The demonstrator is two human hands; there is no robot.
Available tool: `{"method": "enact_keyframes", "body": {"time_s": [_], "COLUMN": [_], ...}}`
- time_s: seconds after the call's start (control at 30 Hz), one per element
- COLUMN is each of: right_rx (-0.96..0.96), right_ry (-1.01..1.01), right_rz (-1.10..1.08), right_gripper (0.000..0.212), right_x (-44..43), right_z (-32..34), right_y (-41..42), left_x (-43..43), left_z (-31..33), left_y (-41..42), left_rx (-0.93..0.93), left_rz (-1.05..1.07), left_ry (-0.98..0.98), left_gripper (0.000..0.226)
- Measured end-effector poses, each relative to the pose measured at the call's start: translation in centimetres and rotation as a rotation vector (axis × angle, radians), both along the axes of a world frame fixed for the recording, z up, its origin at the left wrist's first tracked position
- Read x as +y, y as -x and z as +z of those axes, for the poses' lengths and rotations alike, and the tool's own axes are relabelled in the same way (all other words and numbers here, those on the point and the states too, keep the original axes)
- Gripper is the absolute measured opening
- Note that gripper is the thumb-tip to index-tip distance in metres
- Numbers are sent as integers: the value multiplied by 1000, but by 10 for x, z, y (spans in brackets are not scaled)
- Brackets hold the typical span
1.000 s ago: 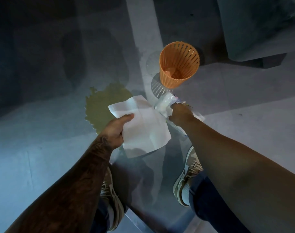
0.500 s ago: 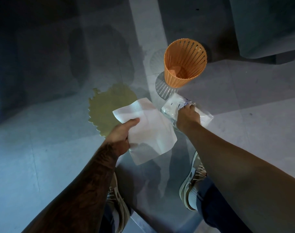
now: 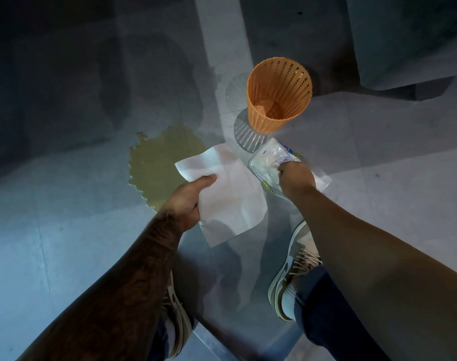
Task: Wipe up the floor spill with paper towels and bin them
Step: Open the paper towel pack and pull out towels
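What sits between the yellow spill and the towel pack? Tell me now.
In the head view, the paper towel sheet, gripped by the left hand, spans the stretch between the spill and the towel pack.

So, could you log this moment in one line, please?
left hand: holds paper towel | right hand: grips towel pack | spill: unwiped | bin: upright

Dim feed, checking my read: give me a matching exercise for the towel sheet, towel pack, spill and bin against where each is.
1 towel sheet
2 towel pack
3 spill
4 bin

A upright beyond the towel pack
B in the right hand
C on the floor, unwiped
D in the left hand

Pairs: 1-D, 2-B, 3-C, 4-A
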State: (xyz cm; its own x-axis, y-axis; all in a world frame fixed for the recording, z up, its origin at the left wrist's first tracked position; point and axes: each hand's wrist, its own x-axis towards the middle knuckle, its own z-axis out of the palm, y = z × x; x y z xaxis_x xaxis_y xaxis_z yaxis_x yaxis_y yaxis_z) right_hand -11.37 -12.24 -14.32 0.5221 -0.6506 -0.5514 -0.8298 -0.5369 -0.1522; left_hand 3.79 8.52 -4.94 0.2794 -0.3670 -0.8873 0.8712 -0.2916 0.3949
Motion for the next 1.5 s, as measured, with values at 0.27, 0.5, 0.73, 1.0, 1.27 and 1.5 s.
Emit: {"method": "enact_keyframes", "body": {"time_s": [0.27,0.5,0.73,1.0,1.27,1.5], "right_rx": [-42,-24,11,58,-33,-204], "right_ry": [-42,-240,-333,-343,-139,-147], "right_rz": [-80,-102,-142,-154,-204,-299], "right_gripper": [20,27,38,43,23,29], "right_x": [-15,-20,-19,-22,-23,-27], "right_z": [7,5,5,5,15,52], "right_y": [-3,1,5,5,6,17], "left_x": [-3,-8,-8,-9,-10,-16], "left_z": [0,-3,-4,-4,-4,1], "left_y": [3,4,4,6,7,8], "left_rx": [-4,8,7,16,-1,-39], "left_rz": [-16,-10,-9,-8,-27,-51], "left_ry": [20,19,21,8,18,1], "left_gripper": [17,17,18,20,15,30]}}
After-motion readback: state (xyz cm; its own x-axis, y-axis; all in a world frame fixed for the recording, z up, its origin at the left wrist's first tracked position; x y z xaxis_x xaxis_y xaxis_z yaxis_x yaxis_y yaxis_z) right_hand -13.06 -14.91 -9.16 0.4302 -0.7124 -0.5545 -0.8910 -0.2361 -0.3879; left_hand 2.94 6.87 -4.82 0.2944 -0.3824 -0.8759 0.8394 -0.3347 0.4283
